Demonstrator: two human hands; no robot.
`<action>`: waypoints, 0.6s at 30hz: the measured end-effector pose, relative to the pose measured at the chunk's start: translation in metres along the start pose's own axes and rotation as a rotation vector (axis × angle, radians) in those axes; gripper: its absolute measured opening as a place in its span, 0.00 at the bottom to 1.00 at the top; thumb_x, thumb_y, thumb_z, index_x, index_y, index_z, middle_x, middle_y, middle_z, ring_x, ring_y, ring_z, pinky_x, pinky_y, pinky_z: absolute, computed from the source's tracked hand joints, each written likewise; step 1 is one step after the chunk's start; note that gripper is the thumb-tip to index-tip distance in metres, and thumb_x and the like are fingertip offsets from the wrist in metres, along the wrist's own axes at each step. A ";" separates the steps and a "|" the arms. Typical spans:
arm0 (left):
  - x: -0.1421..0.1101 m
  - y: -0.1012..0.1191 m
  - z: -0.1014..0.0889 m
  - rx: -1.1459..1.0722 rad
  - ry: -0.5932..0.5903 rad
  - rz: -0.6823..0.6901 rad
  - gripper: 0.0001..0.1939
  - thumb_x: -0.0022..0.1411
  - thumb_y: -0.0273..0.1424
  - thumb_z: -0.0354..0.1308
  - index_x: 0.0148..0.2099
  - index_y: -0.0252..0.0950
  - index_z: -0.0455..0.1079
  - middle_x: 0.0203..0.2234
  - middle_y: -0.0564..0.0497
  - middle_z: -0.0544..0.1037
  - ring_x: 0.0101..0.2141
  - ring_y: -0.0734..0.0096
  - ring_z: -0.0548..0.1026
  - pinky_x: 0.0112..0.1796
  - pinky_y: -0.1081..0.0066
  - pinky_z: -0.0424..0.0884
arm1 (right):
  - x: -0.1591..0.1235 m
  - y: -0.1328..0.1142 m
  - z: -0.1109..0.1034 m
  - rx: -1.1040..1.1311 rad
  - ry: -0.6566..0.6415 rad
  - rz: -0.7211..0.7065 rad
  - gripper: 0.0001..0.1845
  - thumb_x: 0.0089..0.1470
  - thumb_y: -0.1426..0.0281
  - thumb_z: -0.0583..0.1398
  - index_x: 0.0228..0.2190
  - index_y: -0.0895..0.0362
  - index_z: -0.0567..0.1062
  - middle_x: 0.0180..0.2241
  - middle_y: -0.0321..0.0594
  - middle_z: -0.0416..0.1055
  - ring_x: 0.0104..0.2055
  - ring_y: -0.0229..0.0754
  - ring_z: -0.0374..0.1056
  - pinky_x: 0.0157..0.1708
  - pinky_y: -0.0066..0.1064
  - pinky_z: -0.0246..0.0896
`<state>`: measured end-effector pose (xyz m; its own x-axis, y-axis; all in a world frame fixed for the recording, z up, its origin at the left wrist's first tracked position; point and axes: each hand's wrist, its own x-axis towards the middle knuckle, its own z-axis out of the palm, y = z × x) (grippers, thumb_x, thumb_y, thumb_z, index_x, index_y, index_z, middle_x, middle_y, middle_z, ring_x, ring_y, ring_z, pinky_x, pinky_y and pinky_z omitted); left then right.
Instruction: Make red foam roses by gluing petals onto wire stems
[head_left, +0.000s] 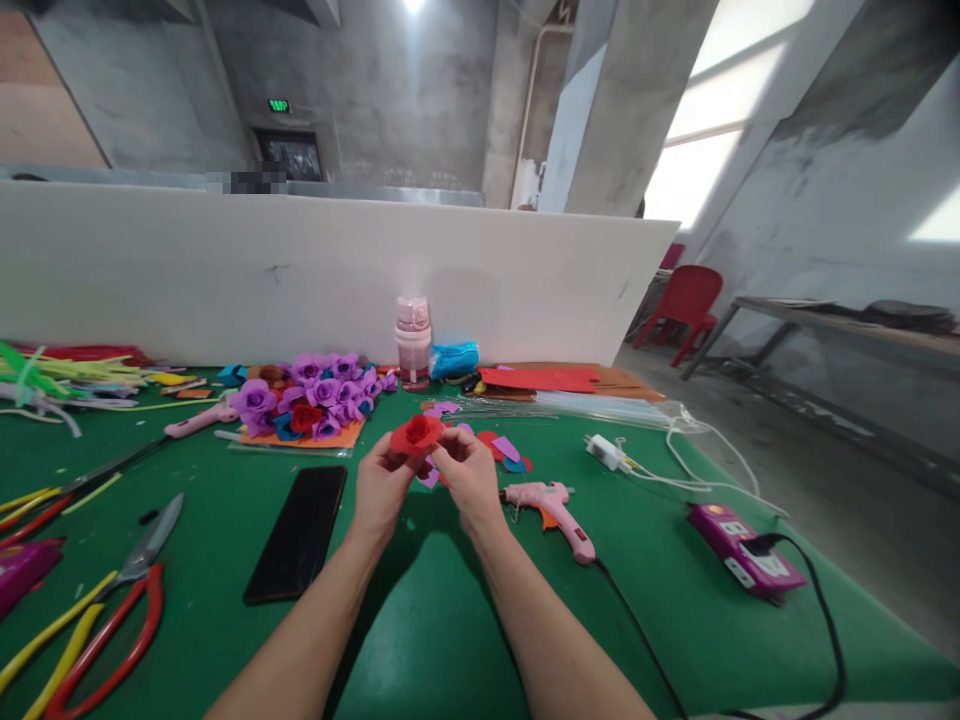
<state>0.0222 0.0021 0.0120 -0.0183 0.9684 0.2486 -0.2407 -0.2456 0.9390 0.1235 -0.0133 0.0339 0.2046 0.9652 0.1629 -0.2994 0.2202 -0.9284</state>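
Held up just right of the black smartphone [296, 535], by its far end: a red artificial rose [417, 435], bloom facing up, broad petal spread around a tightly curled centre. Gripped from both sides at once. On the side towards the smartphone, a close thumb-and-finger pinch by the left hand [380, 490] at the left edge; on the side away from it, a like pinch by the right hand [472, 478] at the right edge. Partly hidden under the bloom, so cannot tell the exact placing of every fingertip. Lying between the two sets of fingers, touching both, with neither hand clearly nearer; widest crosswise, from left fingers to right, any stem out of sight.

Farther right of the smartphone, just beside the right hand: a pink hot-glue gun [551, 503], nozzle towards that hand. Beyond the smartphone: purple roses [341, 390]. Left of it: red-and-yellow-handled shears [139, 565].
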 end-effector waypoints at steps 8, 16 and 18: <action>-0.001 0.005 0.001 0.163 0.046 0.134 0.07 0.46 0.27 0.63 0.29 0.34 0.69 0.20 0.58 0.72 0.23 0.77 0.70 0.26 0.77 0.66 | -0.001 0.001 0.000 0.039 0.016 0.027 0.07 0.38 0.67 0.63 0.23 0.57 0.72 0.20 0.31 0.69 0.22 0.33 0.62 0.24 0.26 0.59; -0.001 0.007 0.000 0.261 0.063 0.208 0.10 0.45 0.27 0.60 0.35 0.34 0.72 0.27 0.54 0.76 0.29 0.72 0.71 0.32 0.75 0.68 | 0.002 0.002 -0.003 0.060 -0.021 0.065 0.08 0.38 0.66 0.64 0.23 0.57 0.73 0.21 0.31 0.68 0.22 0.32 0.60 0.26 0.25 0.57; 0.001 0.004 -0.001 0.251 0.073 0.215 0.10 0.45 0.27 0.60 0.35 0.34 0.72 0.28 0.54 0.76 0.30 0.72 0.72 0.33 0.74 0.68 | 0.003 0.003 -0.005 0.064 -0.049 0.064 0.07 0.38 0.67 0.64 0.23 0.57 0.74 0.20 0.31 0.67 0.22 0.32 0.59 0.25 0.25 0.55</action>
<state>0.0198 0.0017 0.0157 -0.1146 0.8918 0.4377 0.0227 -0.4381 0.8986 0.1274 -0.0104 0.0296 0.1382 0.9830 0.1212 -0.3693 0.1647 -0.9146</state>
